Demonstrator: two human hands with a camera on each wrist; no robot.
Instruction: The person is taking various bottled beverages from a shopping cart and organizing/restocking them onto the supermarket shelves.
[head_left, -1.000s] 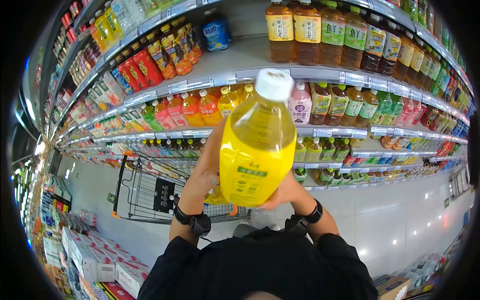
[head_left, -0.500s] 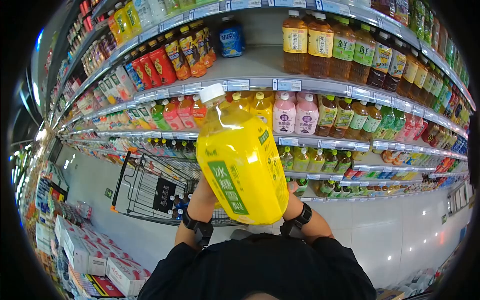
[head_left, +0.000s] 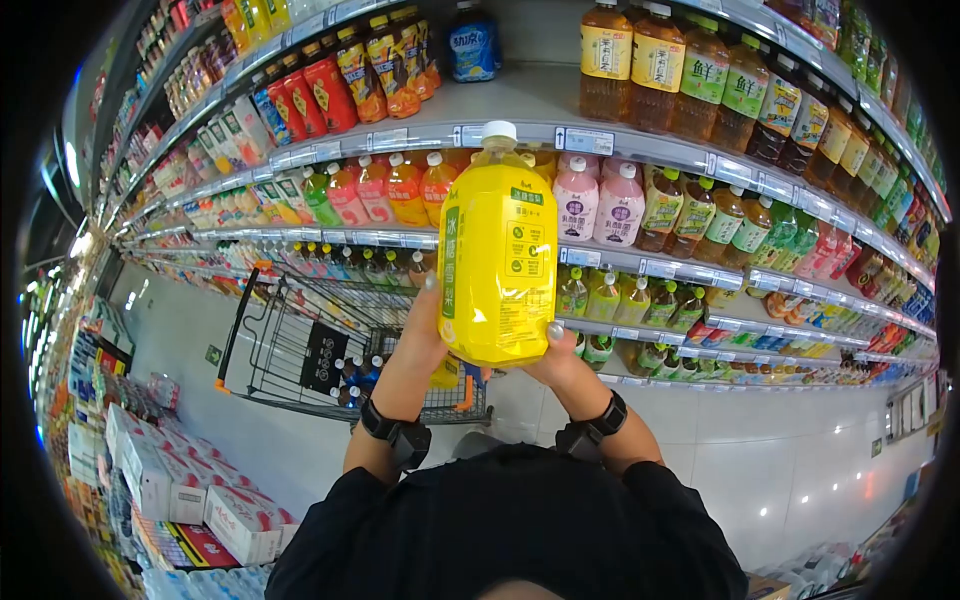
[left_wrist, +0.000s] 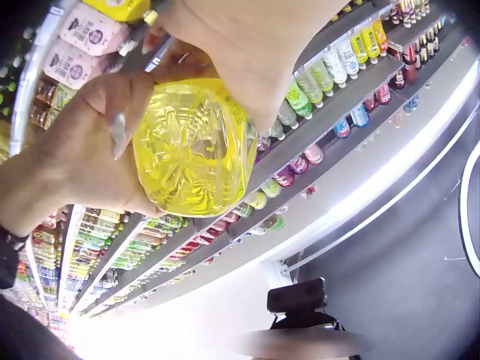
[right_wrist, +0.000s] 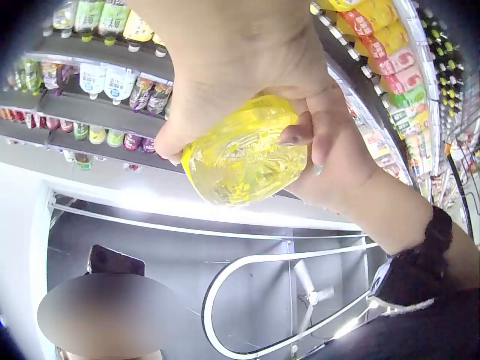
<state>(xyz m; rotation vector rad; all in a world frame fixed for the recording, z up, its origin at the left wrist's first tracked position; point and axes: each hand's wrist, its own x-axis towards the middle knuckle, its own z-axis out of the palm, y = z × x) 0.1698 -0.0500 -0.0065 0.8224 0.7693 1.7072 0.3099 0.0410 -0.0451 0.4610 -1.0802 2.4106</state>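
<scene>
A large yellow bottle (head_left: 498, 262) with a white cap stands nearly upright in front of the shelves, held in both hands. The left hand (head_left: 422, 330) grips its lower left side, and the right hand (head_left: 560, 358) grips the lower right, thumb on the label. In the left wrist view the clear base of the bottle (left_wrist: 193, 150) shows between the left hand (left_wrist: 225, 45) and the right hand (left_wrist: 97, 142). The right wrist view has the bottle's base (right_wrist: 247, 161) too, with fingers curled round it from the right hand (right_wrist: 232, 56) and the left hand (right_wrist: 337, 142).
Shelves (head_left: 540, 105) of bottled drinks curve across the front. A shopping cart (head_left: 280, 375) with dark-capped and other bottles stands at lower left. Stacked cartons (head_left: 245, 515) lie on the floor at the left, and tiled floor (head_left: 720, 440) extends to the right.
The bottle has turned so a different side of its label faces the camera, and it is more upright. It has moved farther from the head, both hands still holding it.
</scene>
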